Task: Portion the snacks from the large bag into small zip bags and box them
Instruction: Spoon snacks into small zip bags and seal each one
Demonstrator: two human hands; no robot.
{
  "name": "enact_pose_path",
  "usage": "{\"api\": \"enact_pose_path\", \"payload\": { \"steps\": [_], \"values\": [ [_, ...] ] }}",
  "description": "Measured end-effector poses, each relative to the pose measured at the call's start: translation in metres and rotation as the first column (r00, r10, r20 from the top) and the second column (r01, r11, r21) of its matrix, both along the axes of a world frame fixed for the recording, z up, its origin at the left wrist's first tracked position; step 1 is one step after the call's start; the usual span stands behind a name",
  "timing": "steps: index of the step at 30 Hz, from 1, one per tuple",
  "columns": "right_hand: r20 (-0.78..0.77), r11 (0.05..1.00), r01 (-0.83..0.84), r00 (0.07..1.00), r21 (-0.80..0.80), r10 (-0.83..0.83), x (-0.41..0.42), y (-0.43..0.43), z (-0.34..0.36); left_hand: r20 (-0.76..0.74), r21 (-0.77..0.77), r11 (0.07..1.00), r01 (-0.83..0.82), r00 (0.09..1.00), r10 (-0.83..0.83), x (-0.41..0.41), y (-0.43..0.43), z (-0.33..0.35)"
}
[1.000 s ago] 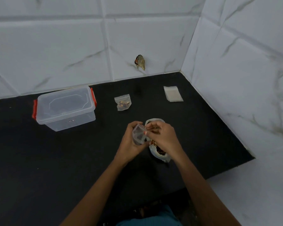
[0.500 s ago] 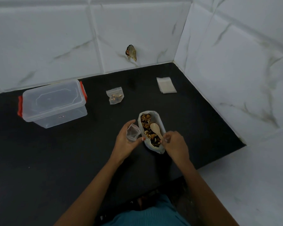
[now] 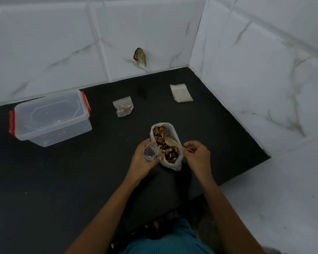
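The large white bag [image 3: 173, 165] stands open on the black counter, full of mixed snacks [image 3: 163, 143]. My left hand [image 3: 143, 162] holds a small empty zip bag [image 3: 150, 152] with its mouth open, right beside the large bag's left edge. My right hand [image 3: 196, 154] pinches the handle of a wooden spoon [image 3: 172, 143], whose bowl lies over the snacks. A filled small zip bag [image 3: 123, 108] lies farther back. A clear plastic box [image 3: 50, 118] with red clips and its lid on sits at the left.
A stack of flat empty zip bags [image 3: 181, 93] lies near the back right corner. Tiled walls close the back and right sides. The black counter [image 3: 62, 180] ends at a front edge near my body; white floor lies to the right.
My right hand left the small bag's mouth and took hold of the spoon in the large bag. The left hand kept the small bag beside it.
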State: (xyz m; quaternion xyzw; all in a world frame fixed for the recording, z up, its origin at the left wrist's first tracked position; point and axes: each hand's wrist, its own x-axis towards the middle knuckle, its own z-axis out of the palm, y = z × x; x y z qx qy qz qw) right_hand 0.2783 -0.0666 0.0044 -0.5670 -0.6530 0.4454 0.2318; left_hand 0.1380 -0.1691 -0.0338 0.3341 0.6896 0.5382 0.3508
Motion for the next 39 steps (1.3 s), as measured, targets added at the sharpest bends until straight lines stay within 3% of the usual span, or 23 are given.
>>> {"api": "enact_pose_path", "payload": {
  "steps": [7, 14, 23, 27, 33, 39],
  "values": [
    [-0.213, 0.999, 0.035, 0.976, -0.007, -0.036, -0.011, -0.003, -0.009, 0.024, -0.022, 0.998, 0.052, 0.998, -0.052, 0.0, 0.004, -0.005],
    [-0.242, 0.998, 0.02, 0.97, 0.066, -0.004, -0.015, -0.001, -0.01, 0.067, -0.03, 0.997, 0.072, 0.995, -0.07, -0.003, 0.008, -0.008],
    [-0.145, 0.971, -0.118, 0.978, 0.206, 0.15, -0.026, -0.002, -0.02, 0.143, 0.03, 0.997, 0.068, 0.987, -0.071, -0.001, 0.014, 0.0],
    [-0.173, 0.986, -0.08, 0.979, 0.149, 0.106, -0.032, -0.005, -0.02, 0.207, -0.008, 0.998, 0.061, 0.977, -0.058, -0.005, 0.016, -0.004],
    [-0.345, 0.963, 0.141, 0.913, -0.23, -0.216, -0.035, 0.005, -0.022, 0.257, -0.008, 0.998, 0.068, 0.964, -0.063, -0.007, 0.017, -0.002],
    [-0.292, 0.99, 0.08, 0.95, -0.116, -0.111, -0.039, -0.005, -0.019, 0.326, 0.017, 0.996, 0.088, 0.941, -0.088, -0.007, 0.014, -0.002]
  ]
}}
